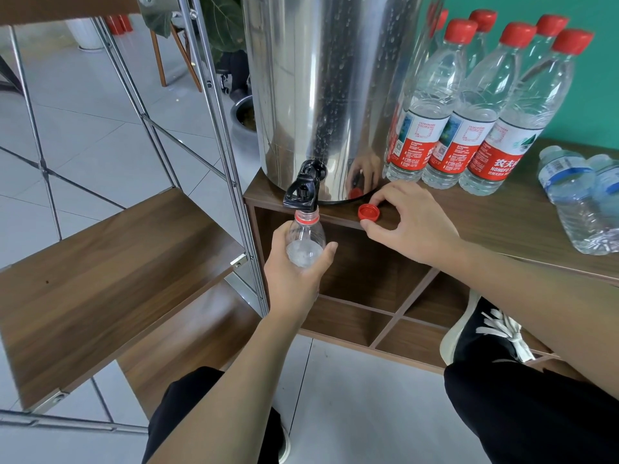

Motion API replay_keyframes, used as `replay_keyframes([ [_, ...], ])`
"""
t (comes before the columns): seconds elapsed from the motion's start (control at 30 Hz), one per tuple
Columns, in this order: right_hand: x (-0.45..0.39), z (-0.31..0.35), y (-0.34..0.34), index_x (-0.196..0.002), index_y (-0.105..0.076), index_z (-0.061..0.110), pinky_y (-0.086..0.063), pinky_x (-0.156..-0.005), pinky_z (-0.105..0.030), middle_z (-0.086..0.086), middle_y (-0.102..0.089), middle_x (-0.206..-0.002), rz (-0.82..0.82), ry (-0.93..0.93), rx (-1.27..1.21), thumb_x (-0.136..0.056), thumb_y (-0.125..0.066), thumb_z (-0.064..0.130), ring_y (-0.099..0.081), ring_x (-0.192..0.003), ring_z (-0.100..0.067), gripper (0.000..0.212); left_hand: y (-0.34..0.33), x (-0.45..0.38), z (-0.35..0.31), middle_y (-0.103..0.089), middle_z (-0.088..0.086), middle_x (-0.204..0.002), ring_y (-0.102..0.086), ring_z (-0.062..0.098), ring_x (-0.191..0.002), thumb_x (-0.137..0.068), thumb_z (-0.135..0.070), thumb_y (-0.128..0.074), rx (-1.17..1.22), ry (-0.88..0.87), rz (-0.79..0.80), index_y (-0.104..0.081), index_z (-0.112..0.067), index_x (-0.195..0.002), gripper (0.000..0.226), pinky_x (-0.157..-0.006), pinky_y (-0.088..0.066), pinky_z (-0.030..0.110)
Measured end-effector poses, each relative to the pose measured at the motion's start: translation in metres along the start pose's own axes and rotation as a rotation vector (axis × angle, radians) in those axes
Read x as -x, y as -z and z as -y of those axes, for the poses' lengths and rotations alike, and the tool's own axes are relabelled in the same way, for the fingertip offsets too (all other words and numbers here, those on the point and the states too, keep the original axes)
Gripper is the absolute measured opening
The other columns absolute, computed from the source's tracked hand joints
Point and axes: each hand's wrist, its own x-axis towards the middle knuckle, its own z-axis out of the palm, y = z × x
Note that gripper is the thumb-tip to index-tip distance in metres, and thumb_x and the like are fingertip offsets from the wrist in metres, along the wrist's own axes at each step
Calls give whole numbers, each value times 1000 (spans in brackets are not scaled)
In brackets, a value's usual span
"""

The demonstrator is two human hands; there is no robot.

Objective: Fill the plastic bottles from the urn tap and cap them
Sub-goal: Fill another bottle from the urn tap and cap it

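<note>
A steel urn (321, 88) stands on the wooden cabinet top (522, 226), its black tap (303, 190) sticking out over the front edge. My left hand (294, 269) grips an uncapped clear plastic bottle (305, 237) with its mouth right under the tap; water shows inside it. A loose red cap (368, 212) lies on the cabinet top beside the urn's base. My right hand (412, 222) hovers over the cap, thumb and fingers curved close around it, thumb tip just below it. Whether the fingers touch the cap is unclear.
Several capped, red-labelled bottles (482, 105) stand to the right of the urn against the green wall. Two blue-labelled bottles (582, 202) lie on their sides at the far right. A metal-framed wooden shelf (110, 262) is on the left. My shoe (485, 333) rests in a cabinet compartment.
</note>
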Motion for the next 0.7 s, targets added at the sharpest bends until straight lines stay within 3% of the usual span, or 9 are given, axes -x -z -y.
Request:
replay_keyframes([
  [0.27,0,0,0,-106,-63,29,-44,-101,-40,12,-58,-111,-2,0,2,-85,-56,62,-51,-112,-10,39,0,0,0,-57,-29,-118,-51,-21,-111,-81,-36,-88,-8,-2,3,-49,-30,-139,70,-83,-39,-4],
  [0.43,0,0,0,-106,-63,29,-43,-102,-40,13,-57,-111,2,-2,1,-87,-61,58,-49,-112,-9,34,0,0,0,-59,-25,-121,-53,-15,-114,-81,-37,-88,-2,-2,4,-51,-28,-139,70,-84,-40,-2],
  [0.7,0,-1,-1,-105,-62,31,-43,-103,-41,13,-58,-112,3,-8,-4,-85,-56,62,-50,-112,-10,38,1,1,-1,-59,-29,-117,-54,-15,-111,-80,-37,-88,1,0,3,-48,-39,-132,66,-83,-40,-2],
])
